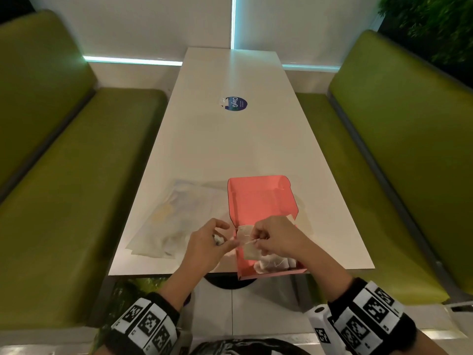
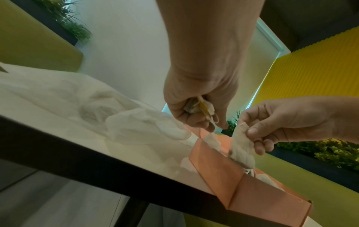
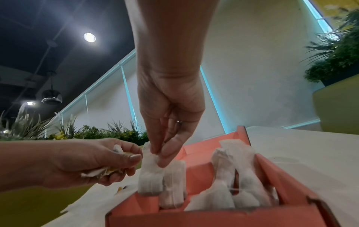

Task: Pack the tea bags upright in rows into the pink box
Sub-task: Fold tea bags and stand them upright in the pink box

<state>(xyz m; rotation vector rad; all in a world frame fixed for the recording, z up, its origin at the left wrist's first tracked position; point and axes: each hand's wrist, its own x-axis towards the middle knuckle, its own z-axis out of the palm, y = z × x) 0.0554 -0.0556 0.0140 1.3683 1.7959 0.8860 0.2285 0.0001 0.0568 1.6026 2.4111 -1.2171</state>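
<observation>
— What's nearest, on the left?

— The left hand [image 1: 207, 243], above the counter's [image 1: 230, 139] near edge, its grip closed on a crumpled wad of paper and string [image 2: 200, 106]. Behind it lies a clear plastic bag [image 1: 176, 216].

— And to the right?

— The right hand [image 1: 275, 238] pinches a tea bag [image 3: 150, 173] by its top, upright at the near left corner of the pink box [image 1: 258, 198]. More tea bags [image 3: 229, 184] stand along the box's near end.
</observation>
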